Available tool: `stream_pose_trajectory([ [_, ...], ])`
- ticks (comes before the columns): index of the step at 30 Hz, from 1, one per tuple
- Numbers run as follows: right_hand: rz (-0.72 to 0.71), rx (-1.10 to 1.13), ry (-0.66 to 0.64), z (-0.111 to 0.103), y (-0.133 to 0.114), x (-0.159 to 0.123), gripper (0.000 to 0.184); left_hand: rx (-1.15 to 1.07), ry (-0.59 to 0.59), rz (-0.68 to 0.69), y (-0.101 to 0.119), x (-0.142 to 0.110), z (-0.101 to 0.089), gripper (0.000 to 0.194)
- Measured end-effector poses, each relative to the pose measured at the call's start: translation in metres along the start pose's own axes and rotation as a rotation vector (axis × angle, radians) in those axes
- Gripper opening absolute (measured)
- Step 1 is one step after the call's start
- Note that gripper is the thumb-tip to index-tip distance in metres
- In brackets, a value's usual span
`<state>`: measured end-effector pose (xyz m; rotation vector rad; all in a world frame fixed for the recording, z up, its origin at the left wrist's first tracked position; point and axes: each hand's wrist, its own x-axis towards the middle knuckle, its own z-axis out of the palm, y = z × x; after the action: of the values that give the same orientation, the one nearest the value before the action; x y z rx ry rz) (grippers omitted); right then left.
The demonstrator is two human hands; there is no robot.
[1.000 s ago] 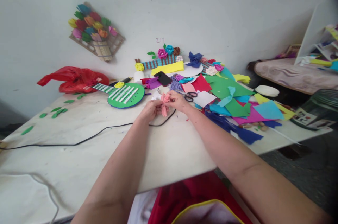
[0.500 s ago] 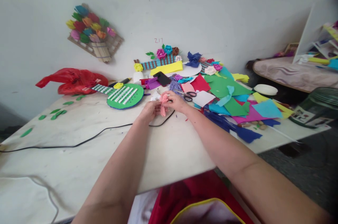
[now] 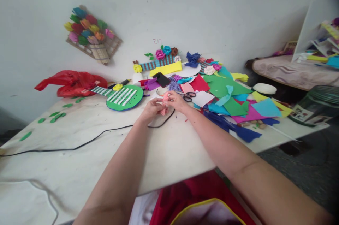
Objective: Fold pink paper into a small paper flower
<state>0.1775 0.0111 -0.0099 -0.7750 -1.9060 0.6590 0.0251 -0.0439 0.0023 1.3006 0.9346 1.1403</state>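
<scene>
Between my two hands, over the middle of the white table (image 3: 169,151), is a small piece of folded pink crepe paper (image 3: 163,110). My left hand (image 3: 151,109) pinches it from the left. From the right, my right hand (image 3: 176,100) pinches its upper part, with the fingertips of both hands close together. The fingers partly cover the paper. Just right of my right hand lie scissors with dark handles (image 3: 188,96). A green guitar-shaped cutout (image 3: 127,97) with white strips lies to the left of my hands.
Coloured paper sheets (image 3: 218,85) heap up on the right, near a glass jar (image 3: 315,106). A black phone (image 3: 161,80) lies behind my hands. A black cable (image 3: 97,135) crosses the table. Green paper leaves (image 3: 57,116) and a red plastic bag (image 3: 71,83) are at left.
The pink paper has been turned and squeezed between my fingers, so less of it shows now. Both hands stay in nearly the same place, and the view has shifted slightly.
</scene>
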Motion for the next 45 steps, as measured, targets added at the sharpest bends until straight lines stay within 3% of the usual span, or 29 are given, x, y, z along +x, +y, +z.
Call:
stream_pose_trajectory([
  [3, -0.011, -0.037, 0.039, 0.002, 0.001, 0.0, 0.01, 0.014, -0.006, -0.044, 0.001, 0.0, -0.001, 0.04],
  [10, -0.194, -0.308, 0.081, 0.006, -0.01, -0.005, 0.007, -0.042, 0.021, -0.098, 0.002, 0.002, 0.001, 0.032],
  [15, -0.18, -0.366, 0.064, 0.008, -0.006, -0.005, 0.008, -0.011, 0.04, -0.101, 0.0, 0.003, 0.004, 0.026],
  [22, -0.087, -0.261, 0.016, 0.001, 0.006, -0.001, 0.01, 0.358, 0.321, 0.055, -0.005, 0.01, 0.003, 0.023],
  [25, -0.065, -0.295, 0.043, 0.001, 0.002, -0.002, 0.01, 0.42, 0.372, 0.108, -0.008, 0.012, 0.002, 0.025],
  [35, -0.039, -0.452, 0.044, 0.001, -0.014, -0.007, 0.016, 0.434, 0.344, 0.104, -0.012, 0.013, 0.0, 0.023],
  [45, -0.067, -0.559, -0.022, 0.005, -0.011, -0.008, 0.019, 0.389, 0.283, 0.058, -0.015, 0.016, 0.0, 0.026],
])
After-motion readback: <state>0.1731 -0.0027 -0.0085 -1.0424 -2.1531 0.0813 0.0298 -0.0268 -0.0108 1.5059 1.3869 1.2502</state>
